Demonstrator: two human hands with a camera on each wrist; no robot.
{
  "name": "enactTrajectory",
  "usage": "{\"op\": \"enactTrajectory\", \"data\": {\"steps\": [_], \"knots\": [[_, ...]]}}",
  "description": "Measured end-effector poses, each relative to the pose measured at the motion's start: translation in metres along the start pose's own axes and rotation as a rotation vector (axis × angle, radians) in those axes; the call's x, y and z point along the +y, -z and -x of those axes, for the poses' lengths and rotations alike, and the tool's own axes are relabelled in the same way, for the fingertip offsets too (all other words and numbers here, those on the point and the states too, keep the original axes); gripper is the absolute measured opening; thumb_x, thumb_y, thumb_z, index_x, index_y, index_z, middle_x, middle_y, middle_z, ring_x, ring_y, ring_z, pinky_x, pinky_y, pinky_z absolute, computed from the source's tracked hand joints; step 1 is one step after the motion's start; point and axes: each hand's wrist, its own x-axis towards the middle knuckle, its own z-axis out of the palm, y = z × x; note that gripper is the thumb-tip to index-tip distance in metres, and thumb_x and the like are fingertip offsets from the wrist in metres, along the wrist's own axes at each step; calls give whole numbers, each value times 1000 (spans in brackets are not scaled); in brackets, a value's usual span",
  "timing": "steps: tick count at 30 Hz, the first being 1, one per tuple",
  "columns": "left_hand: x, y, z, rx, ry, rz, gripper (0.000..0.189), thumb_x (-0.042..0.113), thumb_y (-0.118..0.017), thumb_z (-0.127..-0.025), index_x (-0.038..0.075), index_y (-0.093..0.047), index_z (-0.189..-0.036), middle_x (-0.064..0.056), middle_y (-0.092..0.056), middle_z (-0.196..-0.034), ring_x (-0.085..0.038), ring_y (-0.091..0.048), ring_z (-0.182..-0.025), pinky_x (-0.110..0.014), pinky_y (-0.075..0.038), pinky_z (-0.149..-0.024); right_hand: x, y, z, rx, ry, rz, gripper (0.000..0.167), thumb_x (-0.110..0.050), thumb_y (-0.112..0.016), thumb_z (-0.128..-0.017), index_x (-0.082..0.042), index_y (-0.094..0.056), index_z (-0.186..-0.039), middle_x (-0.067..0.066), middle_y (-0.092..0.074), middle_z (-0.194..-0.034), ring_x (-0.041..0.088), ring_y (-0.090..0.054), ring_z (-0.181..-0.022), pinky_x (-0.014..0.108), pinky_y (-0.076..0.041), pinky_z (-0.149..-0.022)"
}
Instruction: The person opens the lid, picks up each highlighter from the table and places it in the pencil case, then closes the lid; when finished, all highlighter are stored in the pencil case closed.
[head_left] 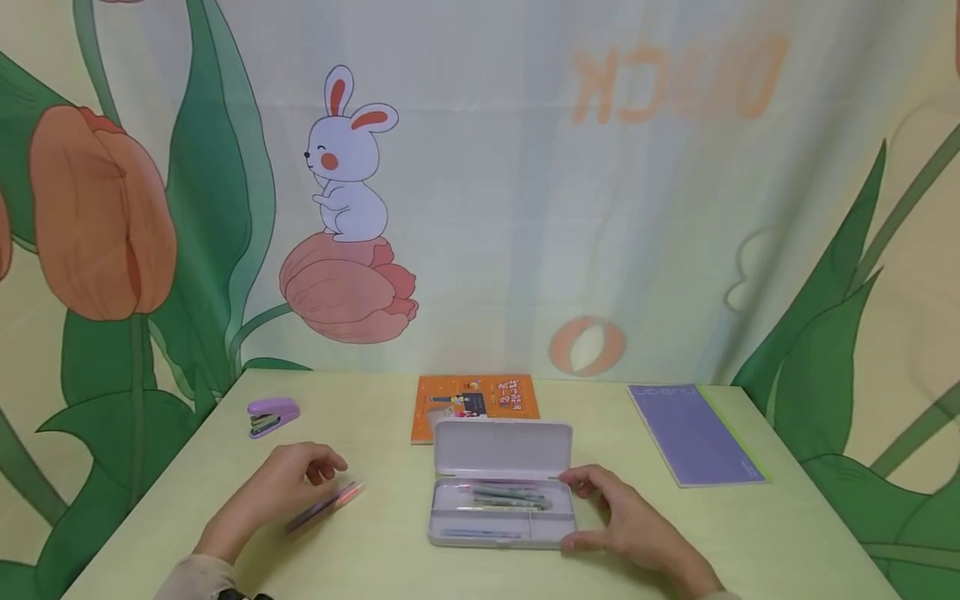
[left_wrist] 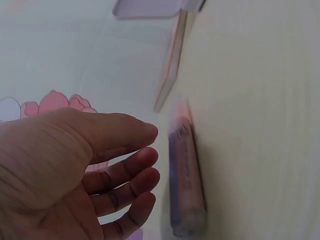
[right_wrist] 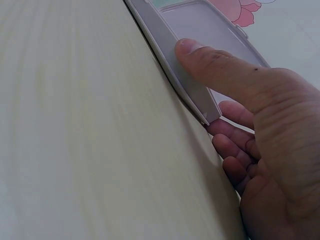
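An open light grey pencil case point(head_left: 504, 542) stands with its lid up; several pens point(head_left: 506, 498) lie in its back compartment and a thin blue pen point(head_left: 480, 533) in the front one. My right hand point(head_left: 630, 525) holds the case's right end, thumb at the front corner and fingers at the back. In the right wrist view the thumb point(right_wrist: 215, 62) presses the case wall point(right_wrist: 187, 80). On the left, my left hand point(head_left: 281, 487) hovers by a pinkish pen point(left_wrist: 189, 170) and a purple pen point(left_wrist: 175, 190) lying side by side, its fingers loosely curled around nothing.
Behind the case lies an orange book point(head_left: 472, 396), partly covered by the lid. A purple stapler point(head_left: 272, 414) sits at the back left and a purple notebook point(head_left: 693, 433) at the back right. A printed curtain point(head_left: 487, 208) hangs behind the table.
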Motion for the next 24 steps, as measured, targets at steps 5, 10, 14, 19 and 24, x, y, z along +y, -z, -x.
{"op": "enactTrajectory", "data": {"steps": [5,10,14,19,24], "knots": [[-14,-5,7,-31,36,22,10,12,-87,-94,10,-81,-103,8,-70,-88,-8,-60,-79,-26,-54,-71,0,-1,1,6,6,6,82,-43,-102,-78,-21,-63,-146,-3,-64,-126,18,-56,-118,26,-47,-99],[-17,-7,7,-58,77,56,10,7,-85,-93,11,-80,-100,6,-69,-85,-11,-59,-78,-25,-51,-69,3,-2,1,9,19,17,81,-43,-102,-78,-20,-63,-145,-3,-65,-127,18,-56,-118,26,-47,-99],[-18,-9,7,-47,90,49,14,1,-83,-89,11,-80,-99,5,-67,-83,-11,-59,-77,-25,-50,-69,4,-2,0,4,7,21,81,-45,-102,-78,-22,-63,-145,-4,-65,-127,17,-56,-118,25,-46,-99],[-19,-10,7,-15,93,14,14,1,-81,-92,13,-80,-99,6,-66,-84,-11,-58,-78,-25,-50,-70,3,-2,-1,4,2,17,81,-45,-102,-78,-23,-63,-145,-4,-64,-126,17,-56,-118,26,-46,-100],[-14,-9,5,6,89,2,13,2,-82,-94,13,-80,-101,7,-65,-84,-12,-57,-79,-26,-50,-69,1,-1,1,5,16,2,81,-42,-103,-78,-21,-63,-145,-2,-64,-126,20,-56,-119,27,-46,-99]]}}
